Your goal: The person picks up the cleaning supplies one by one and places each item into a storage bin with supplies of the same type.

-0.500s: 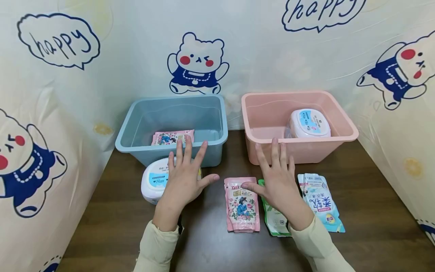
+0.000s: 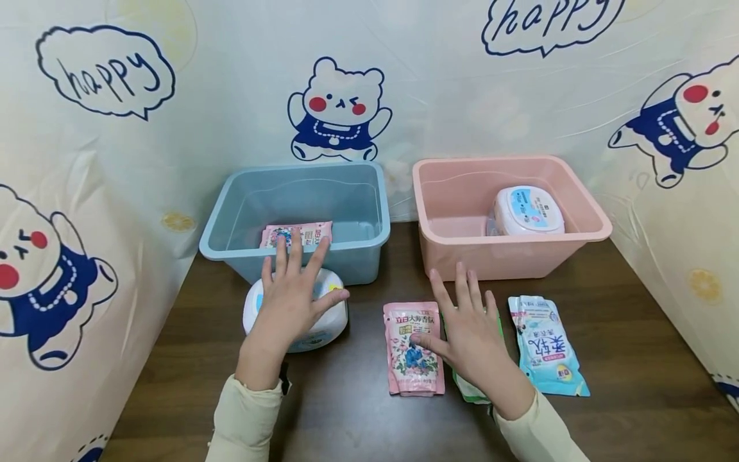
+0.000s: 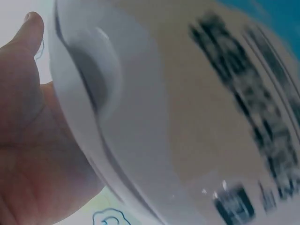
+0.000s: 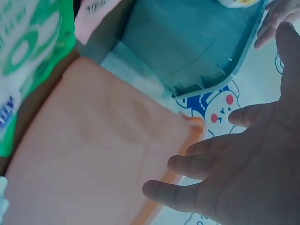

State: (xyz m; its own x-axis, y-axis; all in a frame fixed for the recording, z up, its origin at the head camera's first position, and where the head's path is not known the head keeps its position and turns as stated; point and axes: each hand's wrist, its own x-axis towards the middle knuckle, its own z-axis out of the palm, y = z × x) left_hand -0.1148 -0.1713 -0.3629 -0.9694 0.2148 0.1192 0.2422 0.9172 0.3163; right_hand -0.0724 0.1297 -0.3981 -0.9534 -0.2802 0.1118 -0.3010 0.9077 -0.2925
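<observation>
My left hand (image 2: 294, 298) is held with fingers spread over a white lidded tub (image 2: 329, 321) that stands in front of the blue bin. In the left wrist view the tub's side (image 3: 140, 103) fills most of the picture, the palm beside it. My right hand (image 2: 473, 337), fingers also spread, hovers above a green pouch (image 2: 475, 393) and hides most of it. To that hand's left lies a pink floral pouch (image 2: 412, 372); on its other side is a light blue pouch (image 2: 551, 359). Neither hand grips anything.
A blue bin (image 2: 306, 255) at the back left contains a pink packet (image 2: 314, 232). Beside it, the pink bin (image 2: 508, 256) holds another white tub (image 2: 528, 212). A printed cloth (image 2: 242, 77) hangs behind and at both sides of the brown wooden table (image 2: 346, 417).
Both hands have shifted slightly to the left, and the right has also drawn back from the pink bin's front. More of the white tub and the pink pouch shows. The bins and pouches keep their places.
</observation>
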